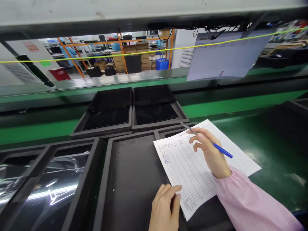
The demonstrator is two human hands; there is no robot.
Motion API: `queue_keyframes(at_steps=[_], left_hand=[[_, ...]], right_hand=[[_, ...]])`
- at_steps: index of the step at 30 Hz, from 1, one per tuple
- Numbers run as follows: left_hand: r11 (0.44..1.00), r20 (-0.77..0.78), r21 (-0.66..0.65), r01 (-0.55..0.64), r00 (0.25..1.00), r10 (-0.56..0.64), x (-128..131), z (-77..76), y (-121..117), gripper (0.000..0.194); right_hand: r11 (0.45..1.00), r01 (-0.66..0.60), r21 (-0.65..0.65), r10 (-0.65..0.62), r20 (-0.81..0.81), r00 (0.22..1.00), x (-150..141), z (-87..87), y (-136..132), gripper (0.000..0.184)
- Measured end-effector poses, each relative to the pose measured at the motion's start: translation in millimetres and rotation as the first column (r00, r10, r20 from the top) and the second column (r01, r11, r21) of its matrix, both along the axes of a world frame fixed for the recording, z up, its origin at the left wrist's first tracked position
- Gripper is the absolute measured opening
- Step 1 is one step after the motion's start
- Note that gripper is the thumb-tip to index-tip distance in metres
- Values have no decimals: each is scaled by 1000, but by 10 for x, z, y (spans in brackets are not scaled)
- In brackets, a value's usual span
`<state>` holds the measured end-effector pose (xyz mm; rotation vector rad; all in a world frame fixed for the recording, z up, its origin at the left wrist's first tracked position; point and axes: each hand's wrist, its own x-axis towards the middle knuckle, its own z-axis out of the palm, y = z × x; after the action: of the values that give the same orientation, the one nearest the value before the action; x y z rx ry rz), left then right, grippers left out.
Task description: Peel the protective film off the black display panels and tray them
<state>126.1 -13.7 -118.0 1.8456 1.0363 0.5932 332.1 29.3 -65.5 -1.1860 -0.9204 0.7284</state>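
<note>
My right hand [209, 150] is closed on a blue pen [222, 150], with the pen's thin dark end pointing up and left. It hovers over a white printed form [187, 170] ruled into a grid, with some handwriting at its left edge. My left hand [165, 205] lies at the form's lower left edge. Its fingers are loosely bent, and the thumb and index fingertips overlap the paper, a little apart. The form lies tilted across a black foam tray [134, 173] and reaches over the green surface on the right.
Two black trays [154, 112] with dark glossy panels stand behind. On the left, another tray [96, 160] holds shiny, reflective panels. A yellow-green cord [149, 52] runs across above the bench. A white sheet [226, 57] hangs at upper right. Shelving with cartons [144, 54] stands beyond.
</note>
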Motion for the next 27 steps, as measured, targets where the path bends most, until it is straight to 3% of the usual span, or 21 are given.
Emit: queue_keyframes(at_steps=[3,7,14,21,27], left_hand=[[997,-121,49,66,991,-60,55,25,-20,36],[991,-164,87,98,983,-83,53,46,-46,34],[989,-160,138,-59,984,81,35,76,-105,44],[999,-192,11,-40,980,41,30,74,-126,59],[991,-164,70,-111,979,121,35,13,-126,58]], right_hand=[[996,-84,-43,85,20,996,-82,-72,13,21],[979,-171,-112,175,23,984,-150,-170,46,30],[987,-100,-124,111,83,990,-219,-217,92,27],[987,-87,-135,100,90,991,-248,-154,59,35],[986,-85,-142,102,112,988,-208,-193,72,34]])
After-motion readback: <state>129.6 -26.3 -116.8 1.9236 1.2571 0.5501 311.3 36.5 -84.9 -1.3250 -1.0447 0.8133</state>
